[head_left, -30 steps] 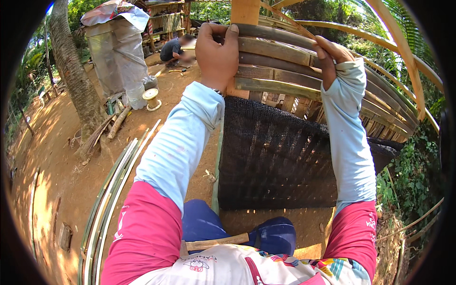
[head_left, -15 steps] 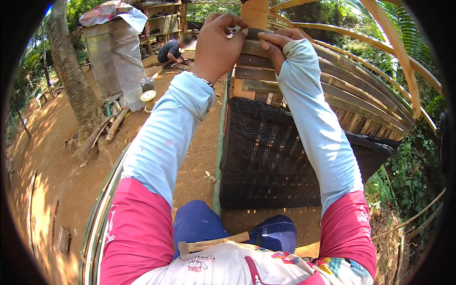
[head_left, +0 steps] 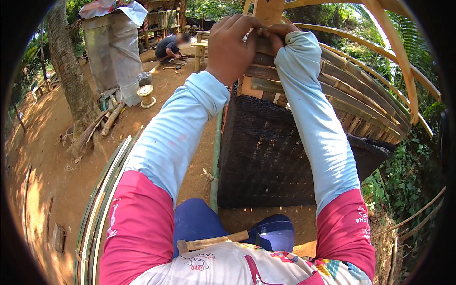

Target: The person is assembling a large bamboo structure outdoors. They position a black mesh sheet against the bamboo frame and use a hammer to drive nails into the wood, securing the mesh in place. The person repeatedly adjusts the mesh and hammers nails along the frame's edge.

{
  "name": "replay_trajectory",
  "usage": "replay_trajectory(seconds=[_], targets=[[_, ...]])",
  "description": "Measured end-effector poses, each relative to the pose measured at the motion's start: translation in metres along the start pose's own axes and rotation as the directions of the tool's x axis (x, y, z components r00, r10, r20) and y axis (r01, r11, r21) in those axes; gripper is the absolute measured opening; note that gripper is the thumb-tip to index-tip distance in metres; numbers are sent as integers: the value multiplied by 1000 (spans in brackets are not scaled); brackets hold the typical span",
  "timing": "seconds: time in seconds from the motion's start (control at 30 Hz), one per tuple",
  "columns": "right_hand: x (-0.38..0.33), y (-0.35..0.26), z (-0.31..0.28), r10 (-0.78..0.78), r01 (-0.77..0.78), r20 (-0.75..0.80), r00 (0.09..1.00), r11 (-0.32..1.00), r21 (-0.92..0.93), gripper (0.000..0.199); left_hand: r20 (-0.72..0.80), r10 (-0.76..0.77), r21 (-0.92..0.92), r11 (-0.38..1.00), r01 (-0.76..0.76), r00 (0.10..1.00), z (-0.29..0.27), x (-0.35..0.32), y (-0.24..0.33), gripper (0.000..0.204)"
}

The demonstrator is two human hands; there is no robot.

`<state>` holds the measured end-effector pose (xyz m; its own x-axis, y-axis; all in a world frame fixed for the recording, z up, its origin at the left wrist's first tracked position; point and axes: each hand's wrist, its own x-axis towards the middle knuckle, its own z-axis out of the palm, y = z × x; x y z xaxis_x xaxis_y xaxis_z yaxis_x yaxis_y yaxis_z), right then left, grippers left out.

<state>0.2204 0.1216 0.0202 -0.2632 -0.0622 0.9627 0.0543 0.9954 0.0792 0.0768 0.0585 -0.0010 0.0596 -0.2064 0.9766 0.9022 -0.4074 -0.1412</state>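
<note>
Both my hands are raised at the top of a slatted bamboo wall, close to a wooden post (head_left: 269, 12). My left hand (head_left: 233, 46) is closed in a pinch. Against its fingertips press those of my right hand (head_left: 281, 38), also closed. Whatever lies between them is too small to make out. Just below are the dark bamboo slats (head_left: 266, 72), partly hidden by my hands and right sleeve. Black mesh netting (head_left: 266, 156) hangs under the slats. Across my lap rests a wooden-handled tool (head_left: 216, 241), perhaps a hammer.
Long split bamboo strips (head_left: 97, 213) lie at my left. Farther off are a tree trunk (head_left: 71, 71), a plastic-wrapped structure (head_left: 111, 52), a spool (head_left: 146, 96) and a crouching person (head_left: 168, 49). Curved wooden poles (head_left: 351, 35) arch at upper right; a green bamboo pole (head_left: 215, 175) edges the netting.
My hands have come together, fingertips meeting; before, they were apart along the top slat. My left hand has shifted right and slightly down. The view has tilted slightly.
</note>
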Motion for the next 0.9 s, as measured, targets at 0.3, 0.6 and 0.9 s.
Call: replay_trajectory(seconds=[0.3,0.6,0.9], targets=[[-8,1,3,-39,38,-91,995,999,-10,13,29,26,122,992,-29,999,-14,-2,17,15],[-12,3,6,-105,95,-72,992,987,-126,21,-65,-90,73,993,95,994,1,-5,20,13],[-7,3,-2,-279,259,-159,947,957,-131,24,-64,-103,20,994,105,993,6,-6,20,11]])
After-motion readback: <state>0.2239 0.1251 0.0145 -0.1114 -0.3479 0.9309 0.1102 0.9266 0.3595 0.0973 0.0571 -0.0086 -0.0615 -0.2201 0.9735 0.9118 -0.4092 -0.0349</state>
